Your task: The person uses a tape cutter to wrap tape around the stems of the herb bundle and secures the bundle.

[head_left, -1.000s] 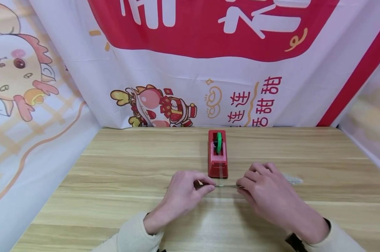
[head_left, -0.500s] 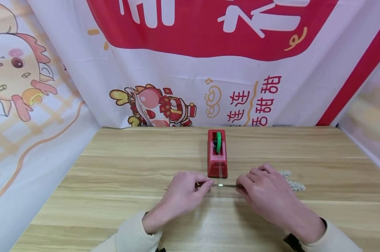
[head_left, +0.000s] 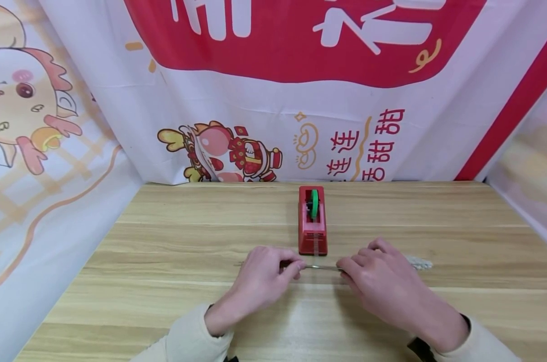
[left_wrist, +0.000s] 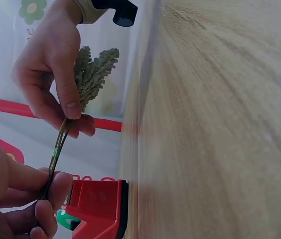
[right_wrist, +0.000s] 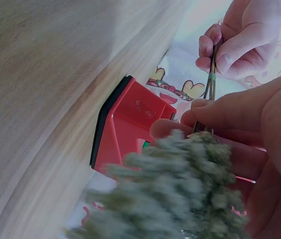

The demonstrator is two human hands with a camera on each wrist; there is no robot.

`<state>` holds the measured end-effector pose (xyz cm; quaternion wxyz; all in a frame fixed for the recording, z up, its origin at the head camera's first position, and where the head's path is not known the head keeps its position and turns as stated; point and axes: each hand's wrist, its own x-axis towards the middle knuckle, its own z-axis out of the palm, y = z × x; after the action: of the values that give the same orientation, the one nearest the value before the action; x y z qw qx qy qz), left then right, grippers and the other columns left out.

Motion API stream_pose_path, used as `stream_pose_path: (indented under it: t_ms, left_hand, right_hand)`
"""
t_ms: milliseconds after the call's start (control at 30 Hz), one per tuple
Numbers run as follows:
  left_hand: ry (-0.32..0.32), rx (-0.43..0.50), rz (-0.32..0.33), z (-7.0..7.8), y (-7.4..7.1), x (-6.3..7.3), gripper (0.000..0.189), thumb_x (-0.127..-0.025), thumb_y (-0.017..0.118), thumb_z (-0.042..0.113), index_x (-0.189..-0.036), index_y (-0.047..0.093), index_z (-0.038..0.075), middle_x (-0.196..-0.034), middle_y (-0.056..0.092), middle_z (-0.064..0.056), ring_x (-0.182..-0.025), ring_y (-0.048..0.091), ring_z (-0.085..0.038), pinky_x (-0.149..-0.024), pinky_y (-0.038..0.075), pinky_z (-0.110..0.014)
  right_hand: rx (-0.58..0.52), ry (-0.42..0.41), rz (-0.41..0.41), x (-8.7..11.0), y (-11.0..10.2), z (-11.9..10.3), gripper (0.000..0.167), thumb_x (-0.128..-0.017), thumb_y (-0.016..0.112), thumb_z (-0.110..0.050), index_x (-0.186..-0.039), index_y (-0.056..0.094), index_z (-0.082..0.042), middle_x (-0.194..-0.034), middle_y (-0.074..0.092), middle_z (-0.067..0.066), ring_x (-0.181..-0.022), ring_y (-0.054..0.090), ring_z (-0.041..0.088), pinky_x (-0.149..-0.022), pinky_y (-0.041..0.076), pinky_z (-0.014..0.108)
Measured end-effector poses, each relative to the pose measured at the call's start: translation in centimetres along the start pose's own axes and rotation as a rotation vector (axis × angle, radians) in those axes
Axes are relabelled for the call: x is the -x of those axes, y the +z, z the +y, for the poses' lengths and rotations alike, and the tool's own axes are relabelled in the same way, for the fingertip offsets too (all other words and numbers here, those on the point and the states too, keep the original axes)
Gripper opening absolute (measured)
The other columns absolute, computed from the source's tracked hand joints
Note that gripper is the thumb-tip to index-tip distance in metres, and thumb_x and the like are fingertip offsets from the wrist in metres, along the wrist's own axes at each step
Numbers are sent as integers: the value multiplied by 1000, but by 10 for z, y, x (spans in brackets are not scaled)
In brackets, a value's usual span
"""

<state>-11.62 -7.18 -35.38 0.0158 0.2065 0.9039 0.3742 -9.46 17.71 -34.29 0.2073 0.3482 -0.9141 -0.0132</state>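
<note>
Both hands are up over the desk [head_left: 164, 281], working in front of the red tape dispenser [head_left: 312, 246]. The left hand [head_left: 266, 274] has its grip pinched tight, thumb against curled fingers, right on the thin stems [left_wrist: 56, 152]. Across from it, the right hand [head_left: 382, 281] has thumb and fingers closed on the same stems, just below the grey-green flower heads [left_wrist: 94, 74]. So the bundle hangs between the two, held level and clear of the wood, stem tips poking out towards the desk's left edge, the fluffy end towards its right edge! There's a greenish patch on the stems between the hands.

Behind them sits the dispenser, end-on, near the middle of the desk's far edge, a green roll [head_left: 315, 203] standing in its slot. A clear strip of tape [head_left: 316, 245] runs down its near face towards the stems; whether it touches them is hard to tell. Pale sleeves [head_left: 196, 334] come in from below, and a printed cloth [head_left: 255, 100] hangs along the far edge.
</note>
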Motion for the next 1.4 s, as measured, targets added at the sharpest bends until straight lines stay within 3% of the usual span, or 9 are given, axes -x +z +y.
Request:
stream_pose_path:
  t_ms: [333,633,767,900,1167,1400]
  left_hand:
    - [23,-19,25,0,1,0,13,-101,73,20,-97,85,16,-73,76,9,-53,47,0,-59,38,-22]
    - [4,31,-37,0,-1,1,24,-107,62,24,-103,82,12,-70,71,3,-47,38,-3,-51,36,-23]
    - [-3,25,-60,0,-2,1,23,-107,62,22,-105,82,11,-75,75,3,-48,42,-4,-51,37,-23]
    - [-3,29,-38,0,-2,0,19,-105,65,17,-106,83,11,-79,78,3,-51,47,-2,-53,39,-22]
    - [-14,65,12,1,-1,0,11,-101,72,14,-101,83,12,-81,79,0,-57,53,-4,-54,41,-21]
    - [-9,50,55,1,0,0,8,-96,77,14,-100,84,16,-80,79,0,-52,44,-2,-51,35,-21]
  right_hand:
    - [37,-11,56,0,0,-2,16,-83,91,-22,-91,79,-19,-81,80,-4,-75,74,13,-82,55,38]
    - [31,17,101,-1,0,-2,16,-81,93,-23,-85,78,-20,-74,77,-5,-68,72,11,-79,55,38]
    - [22,36,104,-2,1,-2,19,-81,94,-24,-88,77,-19,-76,77,-5,-70,71,12,-81,55,39]
    - [20,52,80,-2,2,-3,23,-81,94,-25,-94,76,-19,-82,78,-4,-76,72,14,-85,55,41]
    - [13,30,77,-1,5,0,42,-82,93,-24,-120,79,-17,-97,82,-2,-91,73,20,-81,49,40]
    - [-43,31,11,-1,8,6,34,-86,90,-27,-118,81,-19,-98,79,-5,-97,61,18,-83,46,41]
